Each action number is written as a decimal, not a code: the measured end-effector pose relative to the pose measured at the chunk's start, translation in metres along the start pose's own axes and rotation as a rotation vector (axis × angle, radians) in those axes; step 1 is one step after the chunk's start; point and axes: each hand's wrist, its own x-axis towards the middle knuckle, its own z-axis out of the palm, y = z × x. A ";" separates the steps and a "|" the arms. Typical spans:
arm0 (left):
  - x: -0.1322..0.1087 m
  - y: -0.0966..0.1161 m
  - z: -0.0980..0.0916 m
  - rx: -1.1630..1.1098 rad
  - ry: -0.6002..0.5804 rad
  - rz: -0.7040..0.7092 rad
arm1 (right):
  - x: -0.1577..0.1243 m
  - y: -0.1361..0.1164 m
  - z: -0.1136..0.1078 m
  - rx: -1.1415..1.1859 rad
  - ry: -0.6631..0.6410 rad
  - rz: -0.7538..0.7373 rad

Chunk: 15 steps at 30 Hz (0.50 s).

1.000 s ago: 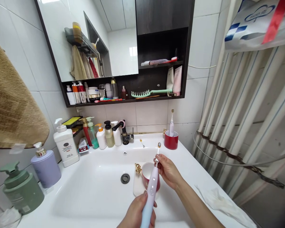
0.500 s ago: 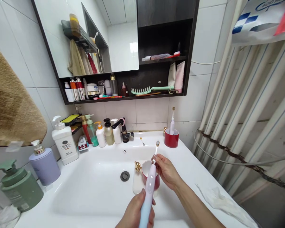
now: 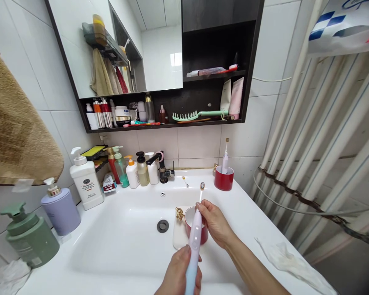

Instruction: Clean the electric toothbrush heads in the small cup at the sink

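An electric toothbrush point(image 3: 195, 235) with a pink-to-blue handle is held upright, tilted away from me, over the sink point(image 3: 110, 246). My left hand point(image 3: 180, 268) is wrapped round the lower handle. My right hand point(image 3: 213, 219) pinches the white toothbrush head point(image 3: 201, 192) at its base, where it meets the handle. The bristles at the tip point up. Behind the handle, partly hidden, a red cup point(image 3: 204, 235) with a white inside and a gold figure handle point(image 3: 180, 214) stands on a pale soap-like tray point(image 3: 178, 237) in the sink.
A second red cup point(image 3: 224, 179) holding another electric toothbrush point(image 3: 225, 162) stands at the back right rim. The black faucet point(image 3: 163, 170) is at the back, with several pump bottles point(image 3: 132, 174) to its left. A crumpled white plastic piece point(image 3: 290, 262) lies on the right counter.
The view has shifted slightly. The toothbrush head leans a little more to the left, and both hands keep their hold on the toothbrush.
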 end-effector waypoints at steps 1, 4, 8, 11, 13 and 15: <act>0.000 -0.001 0.000 0.003 0.001 0.010 | 0.000 0.000 0.001 -0.022 0.014 -0.012; 0.000 -0.002 0.000 0.000 0.041 0.025 | -0.001 -0.001 0.005 -0.050 0.037 -0.030; -0.002 0.000 0.002 -0.017 0.024 0.046 | -0.003 -0.002 0.008 -0.010 0.012 0.005; -0.002 0.001 0.004 0.002 0.012 0.064 | -0.005 -0.002 0.010 0.039 -0.044 0.045; -0.002 0.001 0.005 0.047 0.052 0.075 | -0.006 -0.002 0.011 -0.021 -0.006 -0.001; -0.001 0.000 0.005 0.088 0.081 0.079 | -0.006 -0.002 0.013 -0.126 0.076 -0.088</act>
